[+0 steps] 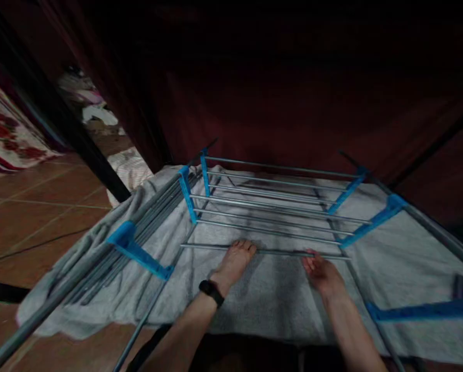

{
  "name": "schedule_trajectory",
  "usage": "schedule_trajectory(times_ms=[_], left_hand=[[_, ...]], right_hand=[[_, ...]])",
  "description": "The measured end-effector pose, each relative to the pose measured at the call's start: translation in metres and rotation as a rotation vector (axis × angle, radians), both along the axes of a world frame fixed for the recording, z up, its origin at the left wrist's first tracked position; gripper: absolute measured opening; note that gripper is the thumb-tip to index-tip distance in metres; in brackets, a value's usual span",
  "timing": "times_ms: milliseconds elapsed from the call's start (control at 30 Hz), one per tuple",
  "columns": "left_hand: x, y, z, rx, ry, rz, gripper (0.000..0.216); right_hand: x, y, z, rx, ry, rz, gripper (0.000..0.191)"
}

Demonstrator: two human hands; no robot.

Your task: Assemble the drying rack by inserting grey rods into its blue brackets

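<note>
A metal rod [280, 252] lies crosswise between the two long side tubes of a frame with blue plastic brackets. My left hand [238, 257], with a black band on its wrist, is closed over the rod left of its middle. Toward the rod's right end, my right hand [321, 273] has its palm turned partly up, its curled fingertips closed on the rod. Beyond them, several parallel rods [270, 207] span between blue brackets [188, 194] on the left and blue brackets [372, 219] on the right. A nearer blue bracket [138, 251] stands left of my left hand.
A grey cloth [268, 305] lies beneath the frame on the tiled floor [41, 206]. Several loose metal tubes [149, 232] lie along the left side. Dark red fabric [262, 124] hangs behind. A dark post [88, 150] slants down at the left, near a floral textile [10, 129].
</note>
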State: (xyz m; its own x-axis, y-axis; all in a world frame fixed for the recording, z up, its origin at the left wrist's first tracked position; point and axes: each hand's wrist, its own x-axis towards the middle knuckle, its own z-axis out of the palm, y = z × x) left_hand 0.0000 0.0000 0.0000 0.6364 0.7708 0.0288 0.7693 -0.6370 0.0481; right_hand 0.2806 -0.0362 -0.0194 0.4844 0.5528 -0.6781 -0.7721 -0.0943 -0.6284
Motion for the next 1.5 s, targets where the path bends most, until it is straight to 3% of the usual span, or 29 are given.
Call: schedule_trajectory(times_ms=[567,1000,1267,1500], left_hand=[[0.005,-0.001,-0.013,0.055,-0.061,-0.039,0.047],[0.002,0.003,-0.009,0.031,-0.131,-0.037,0.054],[-0.005,0.005,-0.001,0.076,-0.263,-0.061,0.019],[-0.015,0.013,0.001,0.164,-0.256,-0.075,0.02]], right_hand=[[0.003,-0.001,0.017,-0.056,-0.001,-0.007,0.024],[0.002,0.0,0.012,-0.027,0.005,-0.02,0.026],[0.004,0.001,0.012,-0.001,0.029,-0.021,0.023],[0.01,0.002,0.012,0.013,0.013,-0.045,0.021]])
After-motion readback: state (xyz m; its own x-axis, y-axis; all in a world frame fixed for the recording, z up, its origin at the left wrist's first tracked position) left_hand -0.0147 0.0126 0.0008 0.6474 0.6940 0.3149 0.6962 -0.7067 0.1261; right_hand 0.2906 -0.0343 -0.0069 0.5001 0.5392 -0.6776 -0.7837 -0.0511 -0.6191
